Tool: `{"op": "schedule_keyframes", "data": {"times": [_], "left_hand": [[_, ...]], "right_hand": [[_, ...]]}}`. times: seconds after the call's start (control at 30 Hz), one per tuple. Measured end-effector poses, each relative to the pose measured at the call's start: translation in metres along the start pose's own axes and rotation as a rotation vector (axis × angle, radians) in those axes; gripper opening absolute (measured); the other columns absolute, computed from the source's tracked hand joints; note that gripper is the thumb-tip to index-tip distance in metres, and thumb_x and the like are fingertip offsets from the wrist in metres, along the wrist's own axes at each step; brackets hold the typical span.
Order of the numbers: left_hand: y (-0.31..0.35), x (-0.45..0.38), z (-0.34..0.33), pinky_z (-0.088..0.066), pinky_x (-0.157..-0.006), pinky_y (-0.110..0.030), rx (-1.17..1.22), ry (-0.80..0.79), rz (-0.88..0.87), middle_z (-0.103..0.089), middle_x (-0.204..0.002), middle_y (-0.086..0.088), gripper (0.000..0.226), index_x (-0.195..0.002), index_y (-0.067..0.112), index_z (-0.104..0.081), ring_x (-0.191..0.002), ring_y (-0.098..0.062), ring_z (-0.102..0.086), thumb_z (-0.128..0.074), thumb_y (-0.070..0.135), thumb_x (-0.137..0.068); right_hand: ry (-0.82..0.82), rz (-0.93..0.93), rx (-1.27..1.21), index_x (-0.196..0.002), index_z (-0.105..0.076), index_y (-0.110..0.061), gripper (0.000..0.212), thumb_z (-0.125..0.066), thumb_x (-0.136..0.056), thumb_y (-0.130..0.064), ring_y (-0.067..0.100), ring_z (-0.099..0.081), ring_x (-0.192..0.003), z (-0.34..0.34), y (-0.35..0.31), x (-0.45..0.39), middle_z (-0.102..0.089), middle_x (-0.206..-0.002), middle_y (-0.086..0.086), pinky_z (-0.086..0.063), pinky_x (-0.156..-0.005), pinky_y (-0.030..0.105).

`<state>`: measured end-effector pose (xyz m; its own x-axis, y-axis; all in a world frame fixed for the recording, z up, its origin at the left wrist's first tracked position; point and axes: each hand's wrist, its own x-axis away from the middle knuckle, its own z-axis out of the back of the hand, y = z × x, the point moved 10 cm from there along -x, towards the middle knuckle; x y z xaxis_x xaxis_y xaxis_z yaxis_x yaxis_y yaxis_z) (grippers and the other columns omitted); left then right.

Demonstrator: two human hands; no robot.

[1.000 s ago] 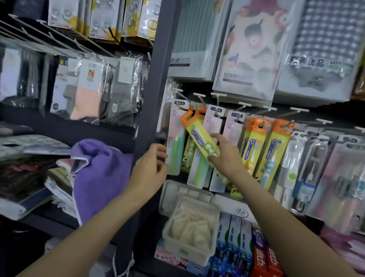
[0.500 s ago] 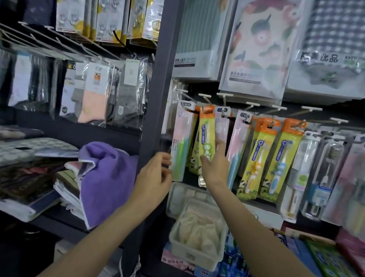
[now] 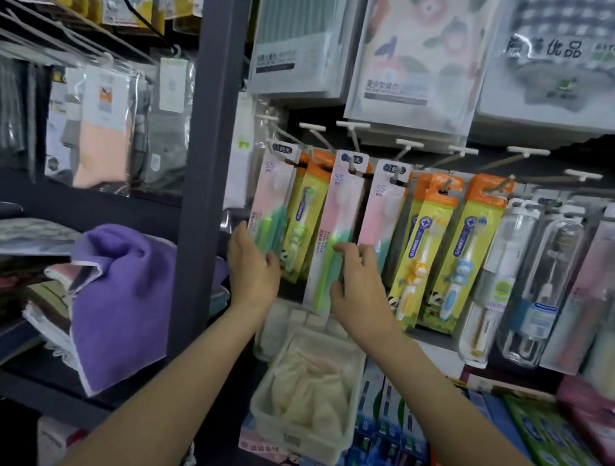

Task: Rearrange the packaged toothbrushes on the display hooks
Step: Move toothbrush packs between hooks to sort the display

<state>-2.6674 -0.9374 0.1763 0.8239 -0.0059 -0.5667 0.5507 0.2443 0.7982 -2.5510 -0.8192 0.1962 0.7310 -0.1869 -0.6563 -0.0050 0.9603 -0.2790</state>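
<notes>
Packaged toothbrushes hang in a row on white-tipped display hooks [image 3: 352, 126]. Three are pink packs, and a yellow pack with an orange top [image 3: 306, 213] hangs between the leftmost pink pack [image 3: 270, 193] and the middle pink pack [image 3: 339, 213]. Two more yellow packs [image 3: 428, 244] hang further right. My left hand [image 3: 253, 268] is open, its fingers touching the lower left edge of the leftmost pink pack. My right hand [image 3: 359, 285] pinches the lower right edge of the middle pink pack between curled fingers and thumb.
A dark steel upright [image 3: 210, 143] stands just left of my left hand. Below the packs sit a white basket [image 3: 297, 429] and rows of toothpaste boxes [image 3: 391, 417]. Clear-cased toothbrushes [image 3: 547, 285] hang to the right. A purple towel [image 3: 123, 303] lies on the left shelf.
My right hand has hung the yellow orange-topped pack on a hook, let it go and moved to the middle pink pack. My left hand has risen to the leftmost pink pack.
</notes>
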Motion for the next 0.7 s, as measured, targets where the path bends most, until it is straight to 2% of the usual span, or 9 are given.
{"op": "schedule_keyframes", "data": {"times": [0.1, 0.17, 0.23, 0.33, 0.47, 0.53, 0.63, 0.7], "left_hand": [[-0.009, -0.016, -0.009, -0.024, -0.110, -0.037, -0.062, 0.008, 0.083, -0.032, -0.145, -0.019, 0.066, -0.143, -0.002, -0.020, -0.134, -0.030, -0.029, -0.056, 0.008, -0.088], [-0.015, -0.021, -0.013, -0.028, -0.105, -0.040, -0.089, 0.016, 0.147, -0.039, -0.140, -0.017, 0.064, -0.140, 0.001, -0.026, -0.129, -0.032, -0.035, -0.060, 0.011, -0.087], [-0.020, -0.023, -0.011, -0.035, -0.097, -0.043, -0.121, 0.044, 0.202, -0.050, -0.129, -0.016, 0.048, -0.129, 0.003, -0.039, -0.120, -0.034, -0.045, -0.060, 0.011, -0.086], [-0.020, -0.020, -0.010, -0.041, -0.085, -0.040, -0.074, 0.027, 0.187, -0.058, -0.115, -0.016, 0.025, -0.112, 0.004, -0.051, -0.106, -0.033, -0.054, -0.056, 0.011, -0.089], [-0.013, -0.005, 0.011, -0.039, -0.077, -0.034, -0.062, 0.084, 0.110, -0.047, -0.116, -0.017, 0.025, -0.118, 0.001, -0.047, -0.102, -0.033, -0.052, -0.046, 0.011, -0.094], [-0.011, -0.002, 0.024, -0.041, -0.082, -0.038, -0.069, 0.112, 0.090, -0.045, -0.118, -0.018, 0.028, -0.122, 0.001, -0.042, -0.105, -0.034, -0.050, -0.044, 0.009, -0.095], [0.000, 0.001, 0.032, -0.041, -0.097, -0.048, 0.041, 0.097, 0.039, -0.043, -0.122, -0.015, 0.033, -0.126, 0.005, -0.036, -0.108, -0.037, -0.050, -0.039, 0.002, -0.093], [0.008, 0.004, 0.036, -0.038, -0.100, -0.048, 0.071, 0.101, 0.008, -0.042, -0.127, -0.017, 0.038, -0.129, 0.004, -0.034, -0.112, -0.035, -0.048, -0.038, -0.003, -0.092]], "right_hand": [[-0.006, 0.068, 0.009, -0.134, -0.036, -0.004, 0.050, -0.040, -0.087, 0.010, 0.016, -0.038, -0.077, 0.004, -0.002, 0.000, -0.035, -0.120, 0.011, -0.025, -0.065, 0.017], [-0.021, 0.083, 0.007, -0.134, -0.036, -0.005, 0.049, -0.040, -0.088, 0.009, 0.016, -0.038, -0.078, 0.005, 0.002, -0.001, -0.035, -0.118, 0.010, -0.027, -0.065, 0.018], [-0.036, 0.076, 0.011, -0.134, -0.037, -0.005, 0.047, -0.041, -0.089, 0.007, 0.019, -0.041, -0.078, 0.006, 0.007, -0.002, -0.034, -0.117, 0.010, -0.031, -0.065, 0.021], [-0.041, 0.063, 0.000, -0.132, -0.039, -0.005, 0.045, -0.042, -0.088, 0.006, 0.023, -0.049, -0.084, 0.011, 0.012, -0.004, -0.035, -0.118, 0.010, -0.042, -0.074, 0.029], [-0.070, 0.063, -0.018, -0.130, -0.041, -0.006, 0.042, -0.043, -0.089, 0.004, 0.021, -0.049, -0.080, 0.013, 0.011, -0.006, -0.036, -0.120, 0.010, -0.045, -0.082, 0.036], [-0.092, 0.066, -0.035, -0.129, -0.041, -0.005, 0.041, -0.043, -0.089, 0.004, 0.022, -0.049, -0.080, 0.011, 0.008, -0.006, -0.037, -0.120, 0.010, -0.045, -0.084, 0.037], [-0.119, 0.063, -0.055, -0.128, -0.042, -0.005, 0.040, -0.043, -0.089, 0.004, 0.027, -0.052, -0.085, 0.003, 0.005, -0.007, -0.037, -0.120, 0.012, -0.045, -0.085, 0.039], [-0.142, 0.054, -0.055, -0.129, -0.041, -0.005, 0.041, -0.043, -0.089, 0.004, 0.025, -0.051, -0.085, -0.003, 0.006, -0.006, -0.037, -0.119, 0.012, -0.044, -0.084, 0.035]]}}
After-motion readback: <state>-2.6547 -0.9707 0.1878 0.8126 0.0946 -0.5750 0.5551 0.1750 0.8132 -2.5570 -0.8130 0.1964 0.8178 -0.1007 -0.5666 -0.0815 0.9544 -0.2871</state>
